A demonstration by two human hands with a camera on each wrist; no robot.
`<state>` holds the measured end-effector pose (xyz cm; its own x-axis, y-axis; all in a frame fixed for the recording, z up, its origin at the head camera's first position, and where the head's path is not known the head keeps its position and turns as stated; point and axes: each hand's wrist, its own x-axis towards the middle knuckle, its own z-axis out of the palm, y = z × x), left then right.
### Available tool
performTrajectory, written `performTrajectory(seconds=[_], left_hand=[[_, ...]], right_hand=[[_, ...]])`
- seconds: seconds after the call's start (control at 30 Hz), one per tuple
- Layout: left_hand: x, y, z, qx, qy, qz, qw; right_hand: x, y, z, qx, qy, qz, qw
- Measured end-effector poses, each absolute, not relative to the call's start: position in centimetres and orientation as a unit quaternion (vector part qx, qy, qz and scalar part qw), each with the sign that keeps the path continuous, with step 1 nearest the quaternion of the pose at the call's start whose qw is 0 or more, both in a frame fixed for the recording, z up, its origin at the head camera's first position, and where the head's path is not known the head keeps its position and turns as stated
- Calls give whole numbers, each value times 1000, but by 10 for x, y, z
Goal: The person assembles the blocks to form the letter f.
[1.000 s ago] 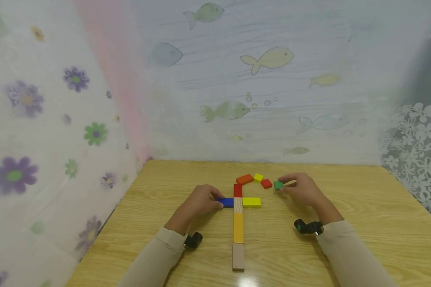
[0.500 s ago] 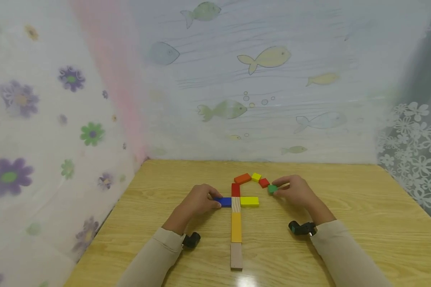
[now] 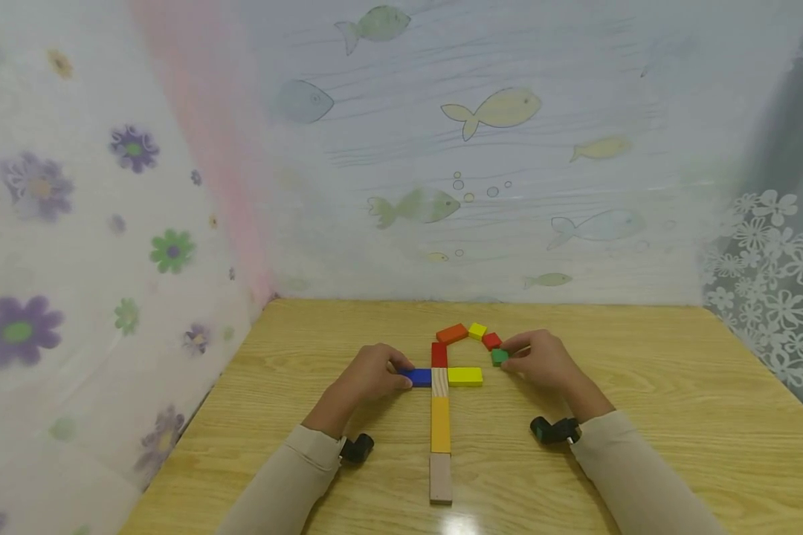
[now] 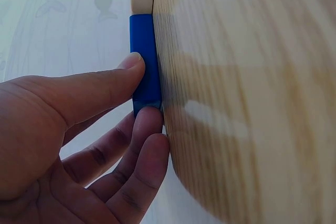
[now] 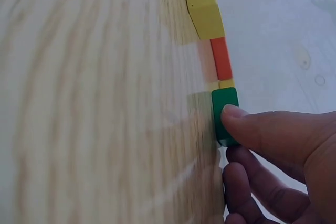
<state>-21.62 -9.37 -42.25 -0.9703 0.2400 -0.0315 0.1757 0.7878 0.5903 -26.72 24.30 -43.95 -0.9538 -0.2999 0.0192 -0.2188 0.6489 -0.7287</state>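
My left hand grips the outer end of a blue block, thumb on one long side and fingertips at its end. The block's inner end meets a pale wood-grain block. Between the thumb and fingers of my right hand is a small green block, pinched low at the tabletop. In the head view the green block sits just below a small red block. A small yellow block and an orange-red block continue that arc to a red block.
A yellow block extends right from the wood-grain block. Below it run an orange-yellow block and a plain wooden block. All lie on a wood-grain table, backed by a sheet with fish drawings.
My right hand has moved left and slightly nearer with the green block, bringing it from right of the small red block to below it. My left hand keeps its hold on the blue block.
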Motion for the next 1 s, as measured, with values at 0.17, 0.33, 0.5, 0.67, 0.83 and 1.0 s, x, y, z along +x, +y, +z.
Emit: performTrajectory(seconds=[0.17,0.33,0.5,0.67,0.83,1.0], left_hand=[[-215,-93,-421,106,945,305,53],[-216,-92,-421,106,946,301,53],[-215,-92,-420,107,946,302,51],[-215,-92,-419,106,946,302,51],[-216,-92,-421,104,947,299,51],[-216,-92,-422,101,946,302,53]], right_hand=[[-268,242,-442,-137,909,-392,47],[-268,241,-440,-140,910,-390,39],[-268,241,-439,-138,911,-387,33],[-268,241,-439,-136,910,-389,33],[-269,241,-441,-138,907,-396,32],[-269,241,-443,-138,907,-396,31]])
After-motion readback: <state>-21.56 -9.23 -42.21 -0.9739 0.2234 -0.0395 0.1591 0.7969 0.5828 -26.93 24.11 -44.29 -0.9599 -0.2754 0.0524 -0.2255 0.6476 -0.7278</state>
